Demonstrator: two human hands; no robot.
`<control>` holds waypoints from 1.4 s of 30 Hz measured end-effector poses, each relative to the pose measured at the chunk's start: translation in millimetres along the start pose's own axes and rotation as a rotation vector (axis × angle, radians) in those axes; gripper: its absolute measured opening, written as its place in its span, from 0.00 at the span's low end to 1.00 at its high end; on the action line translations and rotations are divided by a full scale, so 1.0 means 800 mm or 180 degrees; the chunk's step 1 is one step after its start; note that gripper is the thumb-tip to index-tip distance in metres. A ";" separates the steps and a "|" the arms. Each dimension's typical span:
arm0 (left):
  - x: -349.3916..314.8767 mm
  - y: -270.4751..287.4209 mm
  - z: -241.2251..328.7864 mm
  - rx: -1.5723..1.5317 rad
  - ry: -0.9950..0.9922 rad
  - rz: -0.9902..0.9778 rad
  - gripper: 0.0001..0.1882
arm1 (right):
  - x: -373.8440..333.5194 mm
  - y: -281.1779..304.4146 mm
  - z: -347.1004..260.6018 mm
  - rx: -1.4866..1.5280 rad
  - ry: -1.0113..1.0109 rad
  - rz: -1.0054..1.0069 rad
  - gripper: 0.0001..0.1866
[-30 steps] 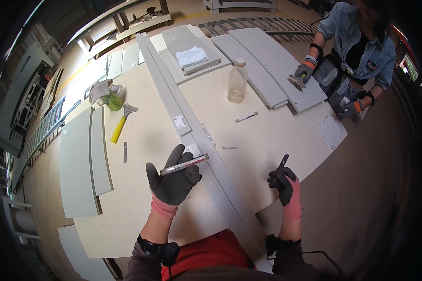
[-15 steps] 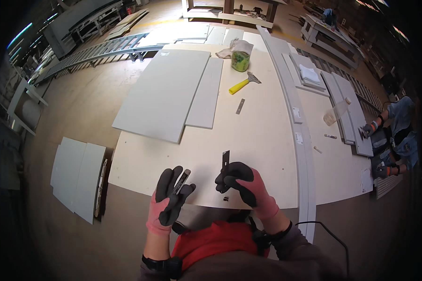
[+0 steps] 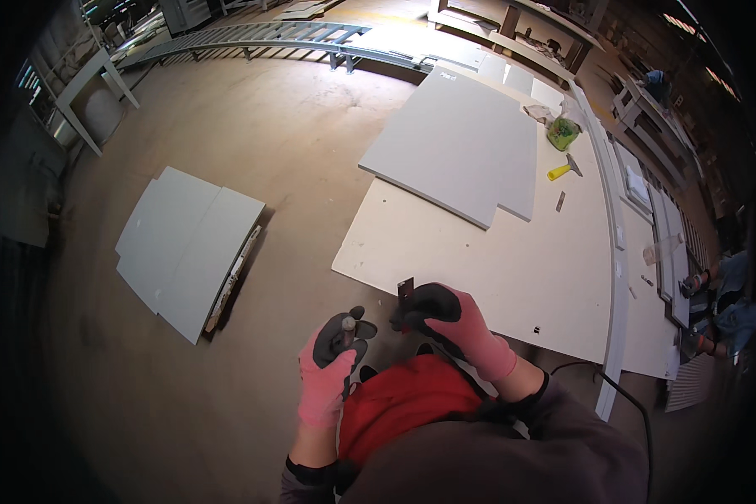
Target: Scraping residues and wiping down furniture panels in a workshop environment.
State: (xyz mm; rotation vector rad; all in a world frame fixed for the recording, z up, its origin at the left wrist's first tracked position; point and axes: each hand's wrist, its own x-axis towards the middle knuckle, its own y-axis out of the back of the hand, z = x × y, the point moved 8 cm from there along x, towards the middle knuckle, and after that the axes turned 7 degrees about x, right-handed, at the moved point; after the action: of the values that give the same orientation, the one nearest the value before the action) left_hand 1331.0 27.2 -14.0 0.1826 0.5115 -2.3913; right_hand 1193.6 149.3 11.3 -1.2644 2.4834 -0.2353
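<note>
My left hand point(image 3: 334, 344), in a pink glove with dark palm and fingers, is closed around a marker pen point(image 3: 349, 326), seen nearly end-on. To its right my right hand point(image 3: 445, 312), gloved alike, pinches a dark flat blade point(image 3: 406, 289) that points up and away from me. Both hands are close together in front of my red apron point(image 3: 395, 399), by the near left edge of the pale tabletop point(image 3: 470, 281). A small black piece point(image 3: 537, 330) lies near that edge, right of my right hand. The blade's lower end is hidden by my fingers.
Large grey panels point(image 3: 458, 143) lie on the table; beyond them are a yellow-handled scraper point(image 3: 564, 170), a loose metal strip point(image 3: 560, 202) and a green container point(image 3: 563, 133). More panels point(image 3: 189, 244) are stacked low at left. A co-worker's gloved hand point(image 3: 693, 284) works at far right.
My view has turned left, so the table has shifted right in it and the stacked panels show more fully. The marker pen has tipped from slanted to nearly end-on. Both hands keep their holds.
</note>
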 end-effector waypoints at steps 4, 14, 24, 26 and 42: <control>0.013 0.018 0.028 0.0269 -0.0408 -0.0335 0.20 | -0.002 -0.029 -0.014 -0.0926 0.0004 0.0301 0.19; 0.027 -0.006 0.030 -0.2849 0.0081 -0.0979 0.19 | -0.013 -0.042 -0.008 -0.0699 0.0286 0.0376 0.18; 0.022 -0.056 0.047 -0.5101 0.1227 -0.1071 0.17 | -0.033 -0.030 -0.020 0.0370 0.0466 0.0301 0.11; 0.021 -0.061 0.048 -0.4388 0.1189 -0.0533 0.17 | -0.035 -0.029 -0.017 0.0491 0.0462 0.0317 0.11; 0.049 -0.174 -0.047 0.2298 -0.0974 -0.0679 0.19 | -0.077 0.143 -0.049 0.0312 0.0615 0.0729 0.14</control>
State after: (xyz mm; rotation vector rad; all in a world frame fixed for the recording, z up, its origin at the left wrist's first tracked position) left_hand 1210.7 116.3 -14.7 0.0719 -0.5116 -2.6485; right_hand 1126.8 266.4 27.6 -0.9481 2.7148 -0.4330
